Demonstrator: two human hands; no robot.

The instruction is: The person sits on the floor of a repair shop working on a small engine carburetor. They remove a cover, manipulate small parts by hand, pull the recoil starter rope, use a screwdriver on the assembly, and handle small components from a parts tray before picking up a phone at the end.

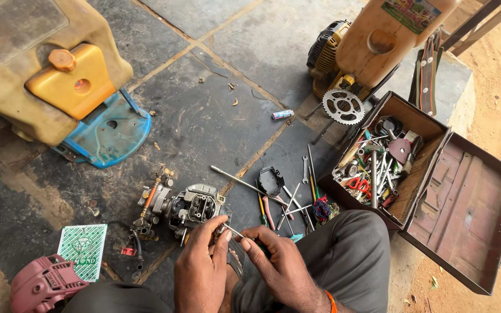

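Two hands: left hand (201, 261) pinches a small metal part, hard to identify, at its fingertips; right hand (276, 255) is closed around the dark handle of a thin steel-shafted screwdriver (234, 232), tip toward the left fingers.
Location: low centre of the head view, just in front of the grey cast-metal small engine block (189, 207) on the dark stone-slab floor (204, 110).
Handling: part likely light, rigid, oily-slick; best held by its edges.
Engine: probably heavy, finned, greasy.
Surroundings: open rusty brown metal toolbox (436, 191); loose hand tools (288, 200); scuffed yellow plastic sprayer tank (36, 64).
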